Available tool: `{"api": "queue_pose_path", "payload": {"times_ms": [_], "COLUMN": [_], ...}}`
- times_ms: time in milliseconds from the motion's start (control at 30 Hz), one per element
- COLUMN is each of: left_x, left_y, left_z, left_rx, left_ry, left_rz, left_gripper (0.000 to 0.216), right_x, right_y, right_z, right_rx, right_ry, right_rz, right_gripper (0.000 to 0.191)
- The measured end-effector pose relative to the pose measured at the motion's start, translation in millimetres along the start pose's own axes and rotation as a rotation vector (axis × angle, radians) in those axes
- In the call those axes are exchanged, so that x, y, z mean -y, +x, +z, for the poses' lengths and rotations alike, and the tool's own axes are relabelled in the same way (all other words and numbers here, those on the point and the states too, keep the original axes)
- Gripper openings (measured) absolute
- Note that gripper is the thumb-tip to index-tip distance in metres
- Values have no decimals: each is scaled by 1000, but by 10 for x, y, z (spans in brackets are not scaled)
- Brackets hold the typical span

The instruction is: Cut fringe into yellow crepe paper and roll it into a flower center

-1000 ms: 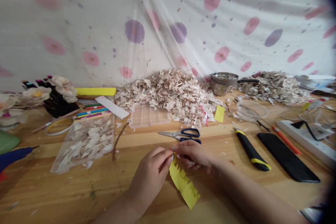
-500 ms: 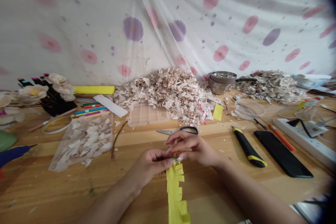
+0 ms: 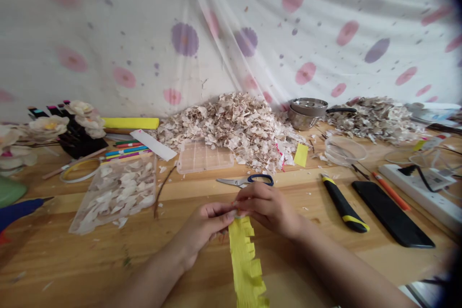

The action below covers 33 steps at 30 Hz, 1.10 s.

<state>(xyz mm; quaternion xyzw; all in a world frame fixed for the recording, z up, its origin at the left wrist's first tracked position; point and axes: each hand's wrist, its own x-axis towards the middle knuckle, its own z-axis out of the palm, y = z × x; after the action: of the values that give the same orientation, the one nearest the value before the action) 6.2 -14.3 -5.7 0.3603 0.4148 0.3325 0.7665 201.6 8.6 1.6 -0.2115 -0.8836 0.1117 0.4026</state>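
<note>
A yellow crepe paper strip (image 3: 245, 260), cut into a fringe along its right side, hangs from my fingers over the wooden table (image 3: 72, 260). My left hand (image 3: 207, 226) pinches the strip's top end from the left. My right hand (image 3: 267, 207) pinches the same end from the right, fingers curled. Both hands meet at the strip's top. Blue-handled scissors (image 3: 249, 181) lie just behind my right hand.
A big heap of pale paper scraps (image 3: 234, 127) and a second heap (image 3: 375, 118) sit at the back. A bag of petals (image 3: 115, 192), a clear box (image 3: 204, 157), markers, paper flowers (image 3: 50, 127), metal bowls (image 3: 306, 111), a utility knife (image 3: 344, 204), a black phone (image 3: 391, 214) and a power strip (image 3: 422, 190) lie around.
The strip swung from slanting right to hanging straight down toward me. My hands stayed pinched together on its top end, shifting slightly.
</note>
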Motion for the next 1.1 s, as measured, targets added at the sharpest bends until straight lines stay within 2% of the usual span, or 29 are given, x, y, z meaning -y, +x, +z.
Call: {"api": "queue_pose_path", "payload": {"times_ms": [133,233,367,467,633,833,933,1100], "left_x": [-16,-4,0,-5,12,38,42,17], "left_y": [-18,-19,-9,-12,-45,-67,-89,-151], "left_z": [17,-3,-15,2,10,9,12,4], "left_rx": [10,-58,-149,-175,-265,-274,-302,-274], "left_ry": [21,91,275,437,770,1147,1349,1674], "left_rz": [3,75,211,338,591,900,1088,1408], "left_gripper": [36,30,25,23,15,15,17,25], "right_x": [-15,0,40,72,105,86,54,21], "right_y": [1,24,47,52,69,85,90,113], "right_z": [-33,-52,-55,-43,34,130,105,21], "right_rx": [33,60,112,140,137,104,165,373], "right_ry": [-188,-280,-299,-200,115,757,1043,1482], "right_rz": [-87,-81,12,151,481,1016,1190,1415], "right_gripper": [16,13,18,23,30,45,37,29]}}
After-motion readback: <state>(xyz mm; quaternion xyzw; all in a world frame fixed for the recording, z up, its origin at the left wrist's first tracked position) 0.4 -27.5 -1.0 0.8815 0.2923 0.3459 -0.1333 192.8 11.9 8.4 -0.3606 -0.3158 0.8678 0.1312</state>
